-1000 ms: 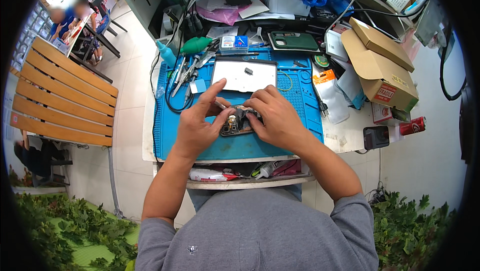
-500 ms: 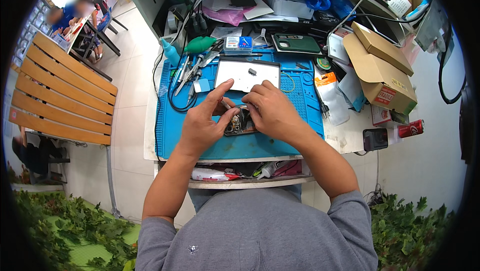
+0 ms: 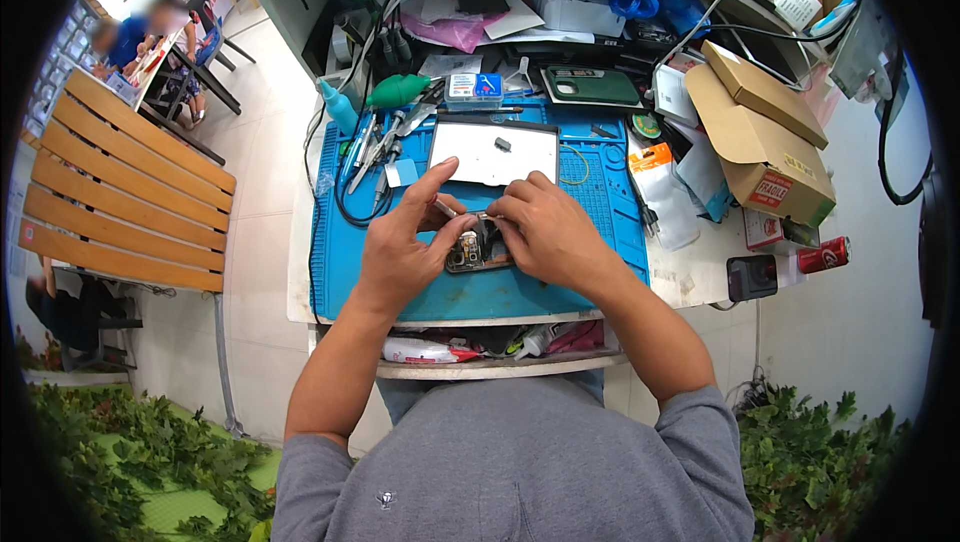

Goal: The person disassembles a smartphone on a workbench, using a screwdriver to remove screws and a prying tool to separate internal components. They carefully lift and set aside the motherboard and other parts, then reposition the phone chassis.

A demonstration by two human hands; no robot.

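Observation:
An opened smartphone [image 3: 472, 254] lies on the blue work mat [image 3: 440, 297], its inner parts and camera lenses exposed. My left hand [image 3: 403, 242] is at its left upper edge, index finger raised and thumb pressed against the phone. A thin, light-coloured tool end [image 3: 445, 208] shows between the fingers; its kind is unclear. My right hand [image 3: 545, 224] bends over the phone's upper right side, fingertips pinched together at a small piece I cannot make out. Behind the phone a white tray [image 3: 470, 147] with a dark rim holds a small dark part [image 3: 503, 144].
Tweezers and other hand tools [image 3: 372, 147] lie at the mat's left, near a green air blower [image 3: 398, 91] and a teal bottle [image 3: 338, 107]. A green phone case [image 3: 592, 87] is at the back. Cardboard boxes [image 3: 770, 152] and a red can [image 3: 823, 255] stand right.
Both hands stay at the phone, with only slight shifts of the fingers. The right fingertips have moved a little along the phone's upper edge.

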